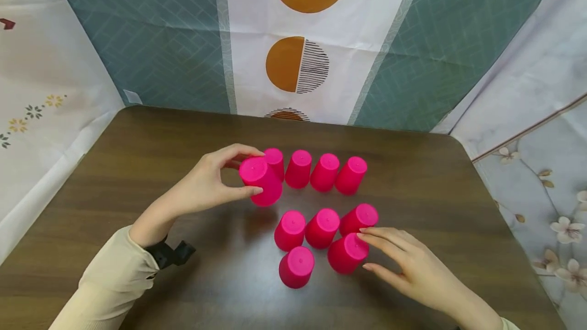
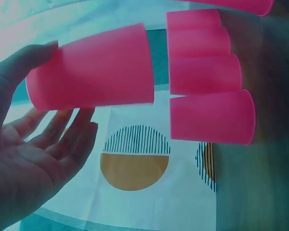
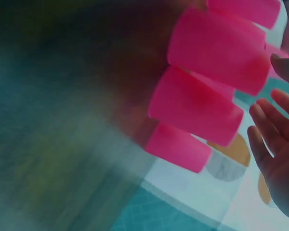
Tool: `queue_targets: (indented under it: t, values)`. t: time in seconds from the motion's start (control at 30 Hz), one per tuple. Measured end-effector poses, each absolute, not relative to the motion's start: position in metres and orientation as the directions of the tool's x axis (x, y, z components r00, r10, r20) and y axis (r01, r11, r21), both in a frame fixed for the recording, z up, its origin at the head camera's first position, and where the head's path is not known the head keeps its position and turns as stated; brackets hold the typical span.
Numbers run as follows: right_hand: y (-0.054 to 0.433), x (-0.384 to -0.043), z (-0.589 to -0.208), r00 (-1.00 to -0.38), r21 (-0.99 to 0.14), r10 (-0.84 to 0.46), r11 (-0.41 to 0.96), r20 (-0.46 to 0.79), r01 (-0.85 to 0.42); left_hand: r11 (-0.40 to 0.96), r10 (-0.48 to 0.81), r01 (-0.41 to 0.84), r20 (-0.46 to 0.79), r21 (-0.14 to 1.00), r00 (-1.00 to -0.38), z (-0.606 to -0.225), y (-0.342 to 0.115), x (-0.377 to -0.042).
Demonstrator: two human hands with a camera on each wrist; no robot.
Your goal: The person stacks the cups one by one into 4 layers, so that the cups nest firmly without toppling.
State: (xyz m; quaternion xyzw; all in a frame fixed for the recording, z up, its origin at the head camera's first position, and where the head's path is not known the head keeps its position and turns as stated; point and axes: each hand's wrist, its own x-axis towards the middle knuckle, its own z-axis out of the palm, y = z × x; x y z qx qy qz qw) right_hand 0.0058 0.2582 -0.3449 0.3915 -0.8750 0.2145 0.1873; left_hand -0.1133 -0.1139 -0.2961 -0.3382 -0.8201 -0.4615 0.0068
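My left hand (image 1: 206, 180) holds an upside-down pink cup (image 1: 261, 182) between thumb and fingers, lifted above the table. In the left wrist view this cup (image 2: 94, 70) stands apart from the row beyond it. Four more cups, a back row with one cup (image 1: 299, 169) near its middle, stand upside down behind the held one. Closer in, several pink cups form a group, among them a front-left cup (image 1: 296, 267) and a front-right cup (image 1: 347, 253). Beside that front-right cup is my right hand (image 1: 408, 264), its fingers extended and fingertips right at the cup's side.
Everything stands on a dark brown wooden table (image 1: 220, 289). A patterned curtain (image 1: 174, 39) hangs behind its far edge, with floral cloth (image 1: 550, 208) at the right and white cloth (image 1: 50, 131) at the left. A black strap (image 1: 167, 254) circles the left wrist.
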Motion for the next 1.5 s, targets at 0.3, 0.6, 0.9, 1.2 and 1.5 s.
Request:
queue_targets:
  t: [0.3, 0.6, 0.9, 1.2, 1.5]
  values:
    - [0.258, 0.011, -0.365, -0.645, -0.273, -0.54, 0.613, 0.54, -0.742, 0.322, 0.407, 0.422, 0.279, 0.847, -0.87, -0.285, -0.095, -0.153]
    - [0.254, 0.005, -0.373, -0.697, -0.354, -0.49, 0.619, 0.524, -0.701, 0.312, 0.419, 0.458, 0.312, 0.833, -0.853, -0.282, -0.064, -0.18]
    - [0.25, 0.002, -0.378, -0.731, -0.377, -0.494, 0.637, 0.47, -0.673, 0.348, 0.438, 0.46, 0.292, 0.817, -0.85, -0.294, -0.055, -0.19]
    - [0.244, 0.003, -0.376, -0.73, -0.404, -0.503, 0.613, 0.463, -0.679, 0.347, 0.433, 0.418, 0.253, 0.84, -0.865, -0.3, -0.059, -0.193]
    - [0.245, 0.001, -0.376, -0.753, -0.471, -0.498, 0.587, 0.431, -0.658, 0.327, 0.457, 0.379, 0.206, 0.866, -0.865, -0.305, -0.057, -0.198]
